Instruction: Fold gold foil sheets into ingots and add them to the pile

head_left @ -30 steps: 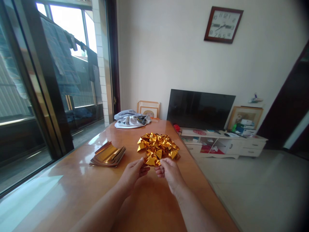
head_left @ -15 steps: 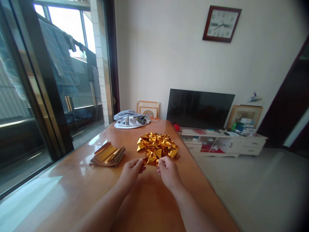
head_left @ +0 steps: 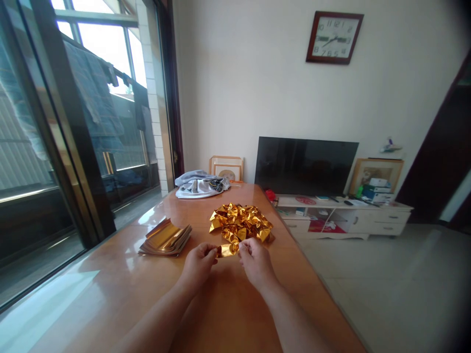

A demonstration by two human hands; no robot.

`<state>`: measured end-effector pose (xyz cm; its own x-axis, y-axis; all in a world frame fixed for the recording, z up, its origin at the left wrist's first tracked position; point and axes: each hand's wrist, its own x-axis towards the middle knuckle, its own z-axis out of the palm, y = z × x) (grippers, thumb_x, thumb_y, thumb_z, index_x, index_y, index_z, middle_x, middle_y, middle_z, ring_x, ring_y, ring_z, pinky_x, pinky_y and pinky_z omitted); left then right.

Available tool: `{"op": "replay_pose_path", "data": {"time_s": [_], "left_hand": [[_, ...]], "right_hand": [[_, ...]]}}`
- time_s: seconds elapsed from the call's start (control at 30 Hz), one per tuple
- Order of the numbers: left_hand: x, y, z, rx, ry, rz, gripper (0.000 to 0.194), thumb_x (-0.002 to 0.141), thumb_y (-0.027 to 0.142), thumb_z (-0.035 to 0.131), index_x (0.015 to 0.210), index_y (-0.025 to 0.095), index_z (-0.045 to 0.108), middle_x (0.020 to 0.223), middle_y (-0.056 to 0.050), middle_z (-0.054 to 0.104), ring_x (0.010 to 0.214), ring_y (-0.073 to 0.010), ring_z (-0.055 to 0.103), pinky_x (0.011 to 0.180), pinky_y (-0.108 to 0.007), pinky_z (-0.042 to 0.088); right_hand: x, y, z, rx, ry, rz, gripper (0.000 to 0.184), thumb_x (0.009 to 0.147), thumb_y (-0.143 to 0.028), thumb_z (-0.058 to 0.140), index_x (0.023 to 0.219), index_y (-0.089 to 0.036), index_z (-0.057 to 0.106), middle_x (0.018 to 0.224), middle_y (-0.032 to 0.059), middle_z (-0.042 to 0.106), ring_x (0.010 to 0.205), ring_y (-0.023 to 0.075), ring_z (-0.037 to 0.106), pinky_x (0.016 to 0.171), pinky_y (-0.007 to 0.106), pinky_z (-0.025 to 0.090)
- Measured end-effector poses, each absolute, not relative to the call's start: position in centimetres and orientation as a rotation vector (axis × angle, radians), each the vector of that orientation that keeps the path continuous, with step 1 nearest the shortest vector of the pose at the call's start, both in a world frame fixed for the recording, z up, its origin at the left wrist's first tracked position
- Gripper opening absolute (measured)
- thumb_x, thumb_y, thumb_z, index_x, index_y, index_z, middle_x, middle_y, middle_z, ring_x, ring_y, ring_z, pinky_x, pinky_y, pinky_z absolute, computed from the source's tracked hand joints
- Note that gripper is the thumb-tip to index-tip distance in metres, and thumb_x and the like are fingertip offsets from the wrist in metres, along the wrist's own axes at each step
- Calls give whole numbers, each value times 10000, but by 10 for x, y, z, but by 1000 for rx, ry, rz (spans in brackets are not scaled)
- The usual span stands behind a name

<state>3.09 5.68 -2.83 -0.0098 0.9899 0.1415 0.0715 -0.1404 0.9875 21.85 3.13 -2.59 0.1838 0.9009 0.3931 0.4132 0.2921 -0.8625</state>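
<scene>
Between my two hands is a small piece of gold foil paper (head_left: 228, 250), rolled or folded, shiny on the side facing me. My left hand (head_left: 201, 260) pinches its left end, and my right hand (head_left: 254, 257) pinches its right end. Just beyond lies a heap of folded gold foil pieces (head_left: 243, 220) on the brown table (head_left: 221, 304). To the left of my left hand rests a stack of flat gold foil sheets (head_left: 165, 238), curling up at the edges.
Light-coloured cloth (head_left: 200, 185) is bundled at the table's far end, with picture frames (head_left: 226, 169) behind it. A television (head_left: 307, 166) stands on a low white cabinet (head_left: 382, 220) beyond the table's right edge. A glass sliding door (head_left: 79, 147) is at the left.
The foil piece has gone from a crumpled-looking, pointed shape to a narrower, smoother strip between my fingers. Both hands keep pinching its ends. The heap and the stack stay put.
</scene>
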Motion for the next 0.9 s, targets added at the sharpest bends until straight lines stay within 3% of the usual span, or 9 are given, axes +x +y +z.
{"op": "replay_pose_path", "data": {"time_s": [0.33, 0.6, 0.9], "left_hand": [[22, 63, -23, 1038, 1256, 1400, 188, 701, 278, 755, 772, 140, 650, 637, -10, 629, 510, -106, 549, 489, -209, 387], [15, 88, -12, 743, 1288, 1370, 67, 804, 95, 649, 857, 124, 621, 700, -61, 658, 589, -133, 658, 541, -221, 509], [14, 106, -9, 637, 1255, 1322, 31, 885, 113, 652, 901, 128, 630, 785, -55, 663, 630, -103, 657, 575, -199, 531]], "right_hand": [[230, 33, -21, -1369, -1366, 524, 265, 897, -433, 502, 802, -217, 625, 708, 35, 689, 620, 190, 614, 548, 254, 396], [230, 32, -17, -1354, -1380, 484, 243, 913, -384, 480, 809, -219, 626, 730, 37, 691, 666, 195, 615, 566, 248, 372], [229, 30, -12, -1372, -1406, 454, 232, 918, -353, 484, 800, -223, 635, 710, 25, 691, 660, 190, 614, 583, 254, 361]]}}
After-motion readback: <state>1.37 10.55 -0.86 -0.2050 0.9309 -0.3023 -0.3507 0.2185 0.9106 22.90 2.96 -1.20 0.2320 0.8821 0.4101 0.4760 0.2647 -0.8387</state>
